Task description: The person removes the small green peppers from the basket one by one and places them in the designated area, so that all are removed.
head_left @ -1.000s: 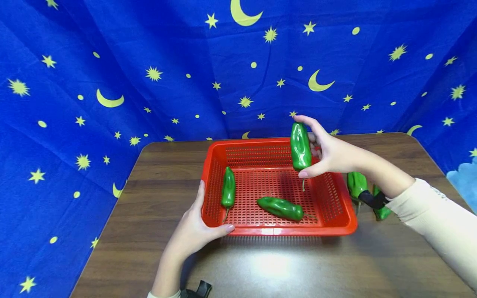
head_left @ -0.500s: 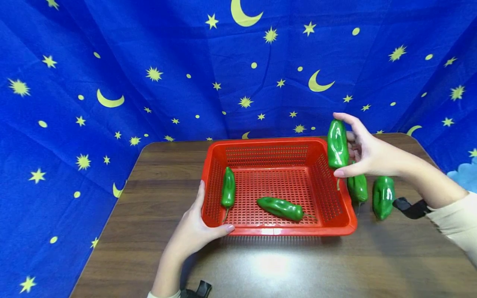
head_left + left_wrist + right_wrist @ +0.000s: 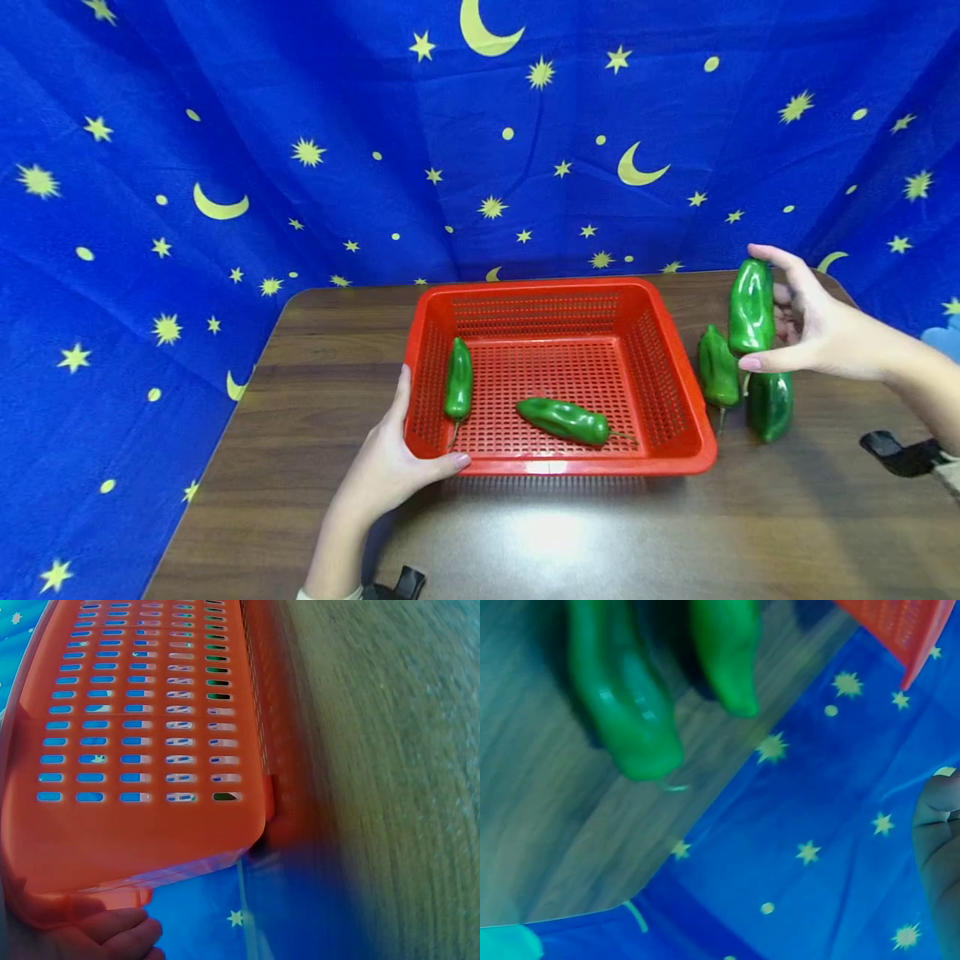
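Note:
My left hand (image 3: 401,458) grips the front left corner of a red plastic basket (image 3: 551,467), thumb over the rim; the left wrist view shows its curled fingers (image 3: 124,934) beneath the basket's edge. Inside lie two green peppers, one lengthwise (image 3: 460,379) by the left wall and one crosswise (image 3: 562,418) near the front. Right of the basket, my right hand (image 3: 832,333) pinches a glossy green pepper (image 3: 751,308) end to end between thumb and fingers, stem down, above the table. Below it rest two more peppers, one beside the basket (image 3: 718,371) and one partly hidden (image 3: 770,408).
The wooden table (image 3: 300,400) runs under everything. Behind it and to both sides hangs a blue cloth (image 3: 360,100) with yellow stars and moons. The right wrist view shows two peppers on the table near its back edge.
My right hand has carried its pepper from above the basket rightwards, past the rim, to over the peppers on the table. The left hand and the basket have stayed in place.

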`<state>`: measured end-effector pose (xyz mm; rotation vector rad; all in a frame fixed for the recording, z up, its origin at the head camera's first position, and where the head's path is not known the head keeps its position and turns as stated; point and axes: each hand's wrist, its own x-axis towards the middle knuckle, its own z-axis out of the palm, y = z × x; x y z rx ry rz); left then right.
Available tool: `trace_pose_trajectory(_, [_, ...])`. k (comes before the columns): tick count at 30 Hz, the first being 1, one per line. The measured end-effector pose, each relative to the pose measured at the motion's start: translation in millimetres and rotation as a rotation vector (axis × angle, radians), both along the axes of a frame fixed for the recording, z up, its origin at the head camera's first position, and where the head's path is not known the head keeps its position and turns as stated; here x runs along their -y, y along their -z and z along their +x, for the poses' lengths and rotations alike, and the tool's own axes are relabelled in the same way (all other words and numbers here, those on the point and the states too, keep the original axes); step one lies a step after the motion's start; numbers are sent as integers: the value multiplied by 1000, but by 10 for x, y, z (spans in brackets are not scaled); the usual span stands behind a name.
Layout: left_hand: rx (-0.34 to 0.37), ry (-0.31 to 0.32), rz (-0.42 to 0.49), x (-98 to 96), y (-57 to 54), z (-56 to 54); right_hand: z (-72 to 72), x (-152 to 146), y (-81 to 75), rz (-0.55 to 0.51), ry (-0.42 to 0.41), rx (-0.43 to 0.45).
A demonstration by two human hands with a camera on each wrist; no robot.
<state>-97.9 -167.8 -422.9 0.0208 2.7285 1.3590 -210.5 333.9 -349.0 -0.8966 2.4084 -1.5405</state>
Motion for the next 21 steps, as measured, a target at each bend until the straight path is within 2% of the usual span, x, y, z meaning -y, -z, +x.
trace_pose_trajectory(6, [1,2,3,-4,-7,0,57,-197,126,-66,32,27])
trace_pose_trajectory(10, [7,-3,-2,-2,-5,3,84,-319,206,-62,59,7])
trace_pose_trajectory(14, [15,-6,-15,1,-4,3,82,-419,311,-142,40,12])
trace_pose_trajectory(17, [16,-6,-15,1,-5,2,90,-504,377,-90,78,-5])
trace_pose_trajectory(21, [12,-4,-12,-1,-8,3,108,-648,458,29,128,-35])
